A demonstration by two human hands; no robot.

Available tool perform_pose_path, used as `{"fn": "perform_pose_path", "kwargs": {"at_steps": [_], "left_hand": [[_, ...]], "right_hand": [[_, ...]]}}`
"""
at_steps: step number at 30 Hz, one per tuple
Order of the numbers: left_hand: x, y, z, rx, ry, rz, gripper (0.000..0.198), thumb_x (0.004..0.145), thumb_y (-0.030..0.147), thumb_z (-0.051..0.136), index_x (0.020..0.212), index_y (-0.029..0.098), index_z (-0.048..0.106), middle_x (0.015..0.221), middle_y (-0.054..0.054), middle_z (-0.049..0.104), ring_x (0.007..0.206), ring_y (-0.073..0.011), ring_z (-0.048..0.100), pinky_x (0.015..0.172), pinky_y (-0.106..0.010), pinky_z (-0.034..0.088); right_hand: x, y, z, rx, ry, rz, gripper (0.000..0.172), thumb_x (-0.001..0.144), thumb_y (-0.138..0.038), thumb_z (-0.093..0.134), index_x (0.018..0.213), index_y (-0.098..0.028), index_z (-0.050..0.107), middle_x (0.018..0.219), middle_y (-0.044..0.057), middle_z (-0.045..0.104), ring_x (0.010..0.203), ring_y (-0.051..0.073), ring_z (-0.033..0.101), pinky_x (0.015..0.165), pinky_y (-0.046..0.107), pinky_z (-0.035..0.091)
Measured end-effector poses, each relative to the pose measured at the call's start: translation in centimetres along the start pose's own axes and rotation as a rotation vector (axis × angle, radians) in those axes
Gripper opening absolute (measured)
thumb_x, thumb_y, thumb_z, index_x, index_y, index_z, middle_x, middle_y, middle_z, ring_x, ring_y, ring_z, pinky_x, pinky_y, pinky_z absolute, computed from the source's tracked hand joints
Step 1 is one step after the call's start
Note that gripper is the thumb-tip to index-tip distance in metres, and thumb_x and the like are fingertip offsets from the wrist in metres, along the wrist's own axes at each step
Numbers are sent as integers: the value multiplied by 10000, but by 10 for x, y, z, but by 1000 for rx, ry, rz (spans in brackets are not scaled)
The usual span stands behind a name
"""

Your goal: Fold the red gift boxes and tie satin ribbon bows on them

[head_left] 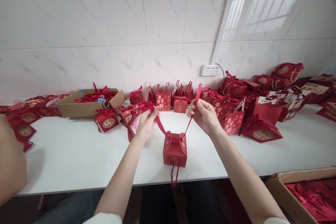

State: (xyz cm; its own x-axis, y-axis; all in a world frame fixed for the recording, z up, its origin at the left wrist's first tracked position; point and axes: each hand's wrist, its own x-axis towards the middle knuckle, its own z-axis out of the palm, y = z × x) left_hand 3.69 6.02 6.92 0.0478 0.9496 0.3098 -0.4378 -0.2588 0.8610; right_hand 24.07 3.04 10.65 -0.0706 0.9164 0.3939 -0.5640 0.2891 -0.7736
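Observation:
A small red gift box stands on the white table close to its front edge, its rope handle hanging over the front. A red ribbon runs through the top of the box, and both ends are pulled upward. My left hand pinches one ribbon end, up and to the left of the box. The other end is pinched in my right hand, at the upper right, with its tip sticking up above the fingers. Behind my left hand stand more red boxes, partly hidden.
A cardboard box of red ribbons with a blue clip sits at the back left. Finished-looking red boxes crowd the right side. Another carton with ribbons is at the lower right. Someone's arm shows at the left edge.

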Motion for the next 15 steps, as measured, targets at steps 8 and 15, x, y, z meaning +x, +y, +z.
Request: {"fn": "perform_pose_path", "kwargs": {"at_steps": [8, 15], "left_hand": [[7, 19, 36, -204, -33, -106, 345, 576, 367, 814, 733, 91, 678, 605, 8, 521, 526, -57, 458, 472, -197, 371], [14, 19, 54, -200, -227, -194, 355, 603, 386, 798, 611, 126, 556, 480, 43, 481, 409, -33, 394, 413, -173, 305]], "right_hand": [[6, 8, 7, -190, -55, 27, 265, 688, -420, 734, 654, -189, 608, 601, -14, 565, 579, 120, 517, 586, 267, 416], [5, 17, 14, -105, -67, 92, 276, 660, -419, 757, 662, -186, 610, 656, -20, 562, 611, 106, 489, 634, 254, 421]]}}
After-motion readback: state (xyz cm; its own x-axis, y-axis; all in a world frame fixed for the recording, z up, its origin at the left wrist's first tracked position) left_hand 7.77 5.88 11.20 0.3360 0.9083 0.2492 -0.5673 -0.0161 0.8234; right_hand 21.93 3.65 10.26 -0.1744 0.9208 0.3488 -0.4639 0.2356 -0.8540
